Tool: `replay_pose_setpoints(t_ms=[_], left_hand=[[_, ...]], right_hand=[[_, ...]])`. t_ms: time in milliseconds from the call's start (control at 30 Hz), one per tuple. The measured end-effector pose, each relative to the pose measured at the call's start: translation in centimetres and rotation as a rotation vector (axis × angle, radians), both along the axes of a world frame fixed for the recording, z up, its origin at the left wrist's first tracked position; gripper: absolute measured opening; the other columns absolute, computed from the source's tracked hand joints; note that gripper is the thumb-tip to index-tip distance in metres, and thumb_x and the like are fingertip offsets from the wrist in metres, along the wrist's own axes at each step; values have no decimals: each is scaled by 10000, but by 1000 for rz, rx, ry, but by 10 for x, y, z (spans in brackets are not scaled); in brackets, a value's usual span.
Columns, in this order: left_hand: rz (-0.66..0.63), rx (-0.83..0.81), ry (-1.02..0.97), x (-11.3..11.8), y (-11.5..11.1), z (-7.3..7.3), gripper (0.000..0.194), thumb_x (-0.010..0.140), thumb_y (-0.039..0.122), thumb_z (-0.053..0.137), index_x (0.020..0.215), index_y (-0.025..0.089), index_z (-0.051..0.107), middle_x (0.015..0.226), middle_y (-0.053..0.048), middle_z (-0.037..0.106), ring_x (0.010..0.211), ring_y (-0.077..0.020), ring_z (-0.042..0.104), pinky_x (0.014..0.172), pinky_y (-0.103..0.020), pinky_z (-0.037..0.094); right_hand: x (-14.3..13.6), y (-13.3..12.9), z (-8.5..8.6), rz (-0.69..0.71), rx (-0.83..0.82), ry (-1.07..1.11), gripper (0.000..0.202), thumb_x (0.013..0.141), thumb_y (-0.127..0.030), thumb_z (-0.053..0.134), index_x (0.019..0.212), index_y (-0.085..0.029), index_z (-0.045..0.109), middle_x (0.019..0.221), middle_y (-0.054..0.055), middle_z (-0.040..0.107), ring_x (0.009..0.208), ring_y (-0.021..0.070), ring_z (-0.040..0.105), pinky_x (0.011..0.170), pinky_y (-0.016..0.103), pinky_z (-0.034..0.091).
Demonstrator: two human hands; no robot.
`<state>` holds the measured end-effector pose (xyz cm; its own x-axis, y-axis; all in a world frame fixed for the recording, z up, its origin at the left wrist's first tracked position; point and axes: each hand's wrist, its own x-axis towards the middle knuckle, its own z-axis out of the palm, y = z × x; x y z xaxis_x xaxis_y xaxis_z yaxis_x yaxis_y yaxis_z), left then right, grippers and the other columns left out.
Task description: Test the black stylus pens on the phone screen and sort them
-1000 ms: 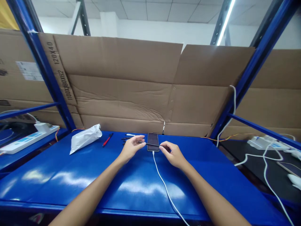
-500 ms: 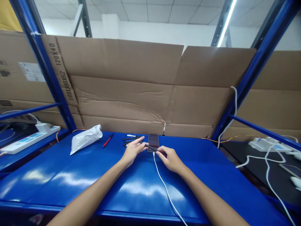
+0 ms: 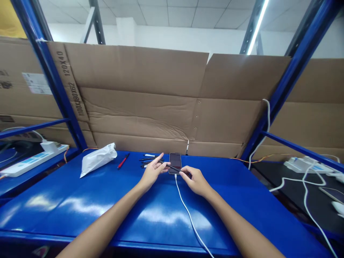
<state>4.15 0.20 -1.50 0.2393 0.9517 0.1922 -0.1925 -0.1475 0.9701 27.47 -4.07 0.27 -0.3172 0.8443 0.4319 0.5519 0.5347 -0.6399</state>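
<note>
A slim black pen (image 3: 173, 167) slants across the front of a phone (image 3: 175, 158), held between my two hands. Its right end is pinched in the fingertips of my right hand (image 3: 195, 181). The other end runs into my left hand (image 3: 151, 174), whose index finger points up and away while the other fingers lie along the pen. Part of the pen is hidden by those fingers. Several dark pens (image 3: 146, 158) lie behind my left hand, partly covered by it. Plugged into the phone's near end is a white cable (image 3: 189, 214).
A white plastic packet (image 3: 99, 159) and a red pen (image 3: 123, 161) lie left on the blue tabletop (image 3: 102, 200). Cardboard (image 3: 139, 79) closes off the back between blue posts. Power strips stand on the neighbouring surfaces, left (image 3: 34, 161) and right (image 3: 309, 165).
Hardly anything differs. My hands keep the black pen in nearly the same place, with a slight shift of the left fingers; the view has tilted very slightly.
</note>
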Motion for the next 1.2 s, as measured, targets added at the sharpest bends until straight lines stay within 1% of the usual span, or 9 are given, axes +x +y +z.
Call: replay_pose_setpoints(t_ms=[100, 167, 233, 300, 400, 500, 667, 967, 1200], left_hand=[[51, 140, 264, -10, 4, 0, 754, 903, 522, 670, 1534, 175, 449, 1305, -153, 696, 1165, -307, 671, 984, -468, 547], [182, 339, 521, -20, 7, 0, 581, 947, 462, 616, 1469, 218, 543, 1327, -124, 679, 1225, -297, 627, 1056, -464, 487], [280, 538, 830, -32, 10, 0, 456, 942, 390, 627, 1368, 230, 643, 1341, -118, 657, 1271, -318, 569, 1106, -491, 419], [364, 574, 1073, -42, 12, 0, 358, 943, 343, 628, 1279, 245, 703, 1325, -118, 648, 1260, -333, 549, 1062, -494, 429], [422, 495, 1287, -51, 14, -1, 270, 929, 337, 656, 1175, 270, 744, 1291, -111, 637, 1239, -348, 526, 997, -485, 436], [433, 396, 1353, -53, 16, -3, 244, 934, 373, 653, 1143, 282, 742, 1269, -104, 626, 1216, -344, 515, 974, -469, 423], [468, 331, 1385, -55, 17, -4, 284, 947, 419, 633, 1166, 262, 719, 1264, -115, 615, 1200, -338, 508, 973, -462, 404], [480, 392, 1422, -58, 17, -4, 229, 995, 362, 567, 1083, 258, 752, 1226, -115, 619, 1161, -330, 515, 923, -435, 410], [492, 490, 1344, -55, 19, 1, 355, 1053, 374, 421, 1035, 221, 741, 1177, -116, 660, 1078, -310, 547, 881, -418, 423]], right_hand=[[17, 16, -4, -66, 45, 15, 256, 985, -375, 539, 979, -207, 733, 958, 59, 774, 836, 215, 691, 751, 304, 492], [37, 29, -8, -167, 83, 44, 278, 958, -393, 550, 1017, -201, 742, 1056, 86, 778, 947, 247, 707, 844, 339, 519], [63, 42, -12, -292, 72, 32, 322, 945, -420, 528, 1015, -198, 751, 1039, 95, 784, 948, 263, 714, 856, 357, 533], [88, 52, -15, -436, 27, -34, 339, 931, -426, 520, 1013, -198, 758, 1021, 95, 787, 932, 267, 715, 847, 355, 539], [116, 61, -19, -602, -68, -123, 319, 925, -378, 517, 1016, -202, 768, 1048, 91, 782, 970, 267, 709, 869, 348, 532], [128, 65, -23, -721, -146, -186, 268, 907, -343, 560, 970, -219, 788, 1028, 99, 769, 1008, 300, 683, 894, 399, 519], [132, 65, -29, -922, -243, -284, 242, 912, -354, 620, 1055, -278, 800, 1212, 163, 667, 1170, 417, 567, 910, 540, 477], [130, 63, -31, -955, -265, -342, 241, 928, -382, 618, 1088, -302, 780, 1235, 153, 610, 1194, 400, 524, 932, 526, 453], [118, 59, -21, -953, -149, -281, 288, 958, -400, 550, 1136, -289, 749, 1289, 142, 591, 1208, 373, 503, 953, 508, 438]])
